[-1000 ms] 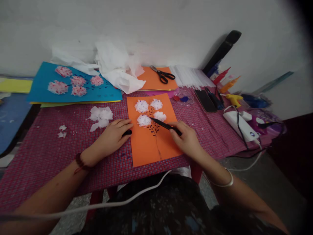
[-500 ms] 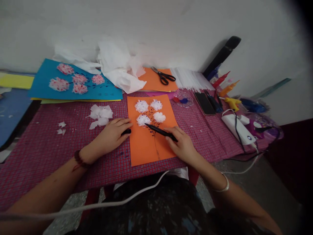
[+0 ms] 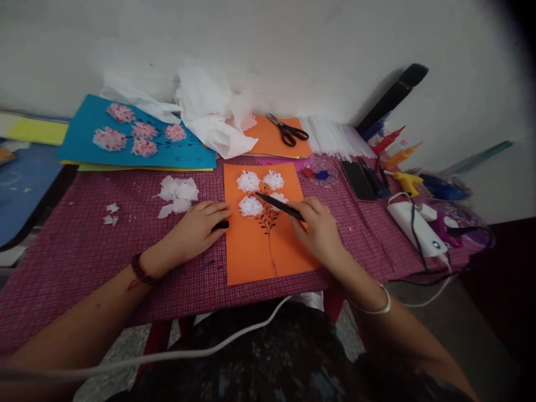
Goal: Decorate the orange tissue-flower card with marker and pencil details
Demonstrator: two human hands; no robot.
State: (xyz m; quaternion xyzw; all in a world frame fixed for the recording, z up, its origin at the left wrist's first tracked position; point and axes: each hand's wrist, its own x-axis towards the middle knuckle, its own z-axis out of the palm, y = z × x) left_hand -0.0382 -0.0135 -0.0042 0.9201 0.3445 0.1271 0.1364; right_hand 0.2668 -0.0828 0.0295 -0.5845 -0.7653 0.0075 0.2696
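An orange sheet (image 3: 255, 248) lies on the checked cloth, with white tissue flowers (image 3: 248, 181) glued near its top and a drawn stem with leaves below. My right hand (image 3: 320, 230) grips a black marker (image 3: 278, 205) whose tip rests by the flowers. My left hand (image 3: 201, 226) lies on the sheet's left edge, fingers curled over a small black marker cap (image 3: 220, 225).
Loose white tissue pieces (image 3: 178, 194) lie left of the sheet. A blue sheet with pink flowers (image 3: 134, 134), crumpled tissue (image 3: 213, 114), scissors (image 3: 288, 130), a paint palette (image 3: 320, 170), a phone (image 3: 358, 180), glue tubes, a glue gun (image 3: 407, 181) and a power bank (image 3: 412, 226) crowd the back and right.
My right hand has moved the marker up the sheet, from the stem's leaves to the flowers. The left hand has stayed at the sheet's edge.
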